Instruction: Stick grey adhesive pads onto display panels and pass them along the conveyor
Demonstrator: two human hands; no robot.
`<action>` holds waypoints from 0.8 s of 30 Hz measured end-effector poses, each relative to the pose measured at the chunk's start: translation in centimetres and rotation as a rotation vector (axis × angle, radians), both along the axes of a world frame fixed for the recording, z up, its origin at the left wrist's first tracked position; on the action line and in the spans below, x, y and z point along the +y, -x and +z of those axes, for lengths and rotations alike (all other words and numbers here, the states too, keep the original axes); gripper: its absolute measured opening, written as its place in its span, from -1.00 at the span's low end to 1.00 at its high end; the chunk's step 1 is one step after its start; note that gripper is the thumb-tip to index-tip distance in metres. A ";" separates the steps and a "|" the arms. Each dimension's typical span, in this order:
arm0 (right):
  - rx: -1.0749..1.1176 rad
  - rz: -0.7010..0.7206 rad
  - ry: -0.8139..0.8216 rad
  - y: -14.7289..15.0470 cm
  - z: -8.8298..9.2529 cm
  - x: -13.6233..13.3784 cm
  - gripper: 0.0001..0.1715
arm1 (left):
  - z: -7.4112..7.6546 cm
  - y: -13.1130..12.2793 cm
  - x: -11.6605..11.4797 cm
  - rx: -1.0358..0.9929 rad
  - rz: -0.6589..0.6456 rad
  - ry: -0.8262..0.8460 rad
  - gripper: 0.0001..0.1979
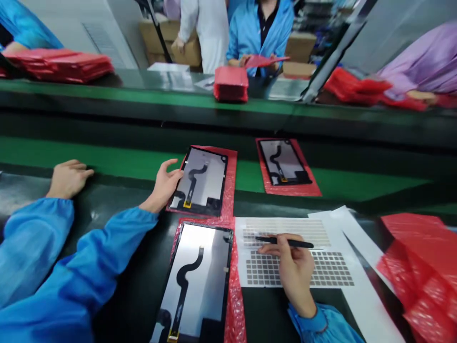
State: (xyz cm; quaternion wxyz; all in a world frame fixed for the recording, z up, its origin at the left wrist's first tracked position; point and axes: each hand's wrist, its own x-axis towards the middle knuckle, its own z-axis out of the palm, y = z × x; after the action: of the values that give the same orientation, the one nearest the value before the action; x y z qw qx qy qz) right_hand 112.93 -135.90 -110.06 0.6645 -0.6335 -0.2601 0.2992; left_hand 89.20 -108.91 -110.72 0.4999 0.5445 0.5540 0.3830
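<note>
My right hand (296, 267) is closed on black tweezers (298, 243), held level above a white sheet (296, 287) printed with rows of small grey squares; the tip points left. My left hand (164, 185) reaches forward and grips the left edge of a tablet screen (210, 178), its thumb and forefinger apart. That screen lies back side up on a red bubble bag, partly over the green belt. Directly before me, a nearer tablet screen (210, 257) with a curved black flex cable lies on another red bubble bag (233, 305).
A third screen (291, 164) rests on red wrap on the green belt (357, 183). Red bubble bags (424, 267) lie at right. A co-worker's hand (69, 178) rests at left. Across the belt, a person in blue handles red wrap behind a red stack (231, 83).
</note>
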 end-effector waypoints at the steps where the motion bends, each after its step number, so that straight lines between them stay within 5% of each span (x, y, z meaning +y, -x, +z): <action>1: 0.002 0.000 -0.014 0.0 -0.1 0.0 -0.59 | 0.1 -1.2 2.0 0.020 0.001 -0.021 -0.56; 4: 0.004 -0.023 -0.032 0.0 -0.3 0.0 -0.58 | 1.0 -4.0 6.3 0.100 -0.019 -0.093 -0.61; 7: 0.030 -0.009 -0.024 0.1 -0.7 0.0 -0.61 | 2.0 -7.0 7.5 0.195 -0.082 -0.172 -0.58; 16: 0.063 0.002 -0.055 0.1 -0.8 0.1 -0.60 | 1.3 -23.6 2.4 0.415 -0.512 0.075 -0.60; 19: 0.027 -0.016 -0.068 -0.1 -0.6 0.2 -0.62 | 1.9 -25.2 2.1 0.377 -0.539 0.135 -0.59; 24: 0.001 -0.050 -0.074 -0.9 0.1 0.1 -0.64 | 3.4 -22.7 1.7 0.200 -0.448 0.111 -0.60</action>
State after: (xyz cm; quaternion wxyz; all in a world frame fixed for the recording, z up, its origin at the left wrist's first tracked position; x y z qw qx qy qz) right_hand 113.82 -135.83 -109.97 0.6948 -0.6147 -0.2547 0.2729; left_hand 111.94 -107.21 -107.33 0.5442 0.6607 0.4862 0.1758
